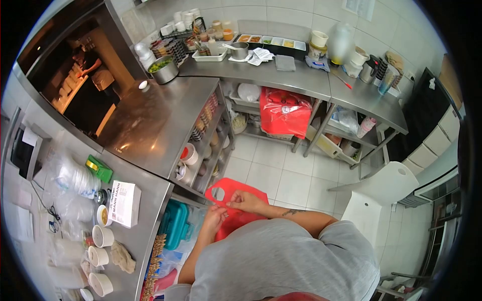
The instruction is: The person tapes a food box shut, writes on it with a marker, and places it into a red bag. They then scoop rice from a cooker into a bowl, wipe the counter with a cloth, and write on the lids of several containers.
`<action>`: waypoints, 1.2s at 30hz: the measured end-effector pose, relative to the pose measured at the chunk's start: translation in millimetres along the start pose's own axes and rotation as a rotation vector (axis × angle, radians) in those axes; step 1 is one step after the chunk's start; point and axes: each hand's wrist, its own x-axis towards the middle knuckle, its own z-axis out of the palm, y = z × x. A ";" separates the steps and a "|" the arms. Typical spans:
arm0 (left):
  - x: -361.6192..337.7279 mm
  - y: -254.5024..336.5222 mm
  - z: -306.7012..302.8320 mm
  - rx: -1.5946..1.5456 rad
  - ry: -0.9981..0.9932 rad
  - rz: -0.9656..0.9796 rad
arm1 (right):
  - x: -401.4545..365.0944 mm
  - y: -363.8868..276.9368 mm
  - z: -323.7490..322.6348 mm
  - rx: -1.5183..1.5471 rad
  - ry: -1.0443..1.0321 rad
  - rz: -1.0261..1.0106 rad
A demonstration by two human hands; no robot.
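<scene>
A red plastic bag point(246, 186) with an oval handle hole hangs in front of my body, above the tiled floor. My right hand point(247, 202) is closed, thumb and fingers pinching the bag just below the handle hole. At the bag's left edge my left hand point(216, 218) is closed too, its fingers bent against the red plastic. Both hands are close together. The lower part of the bag is hidden behind my forearms and grey shirt.
On the left counter stand several white tubs point(103, 236), a white box point(124, 203) and a green box point(99, 168). More red bags point(286, 113) hang under the back counter. A white chair point(374, 200) stands at right. Another person point(93, 70) shows through the opening.
</scene>
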 end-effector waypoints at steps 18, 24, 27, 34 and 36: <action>-71.6 -17.5 -82.6 -0.518 0.251 0.116 | -34.0 67.0 22.0 -0.673 0.155 -0.073; -148.4 33.2 -115.7 -0.080 0.673 0.385 | -41.8 152.6 32.2 -0.936 0.057 0.164; -179.3 26.0 -113.7 0.641 0.856 0.400 | -0.5 151.0 26.1 -0.878 0.034 -0.191; -253.5 34.1 -56.8 0.679 0.909 0.445 | -36.6 -55.4 223.7 -0.627 -0.395 -0.565; -289.7 30.9 -58.4 0.641 0.957 0.549 | 2.4 -5.5 247.4 -0.645 -0.341 -0.469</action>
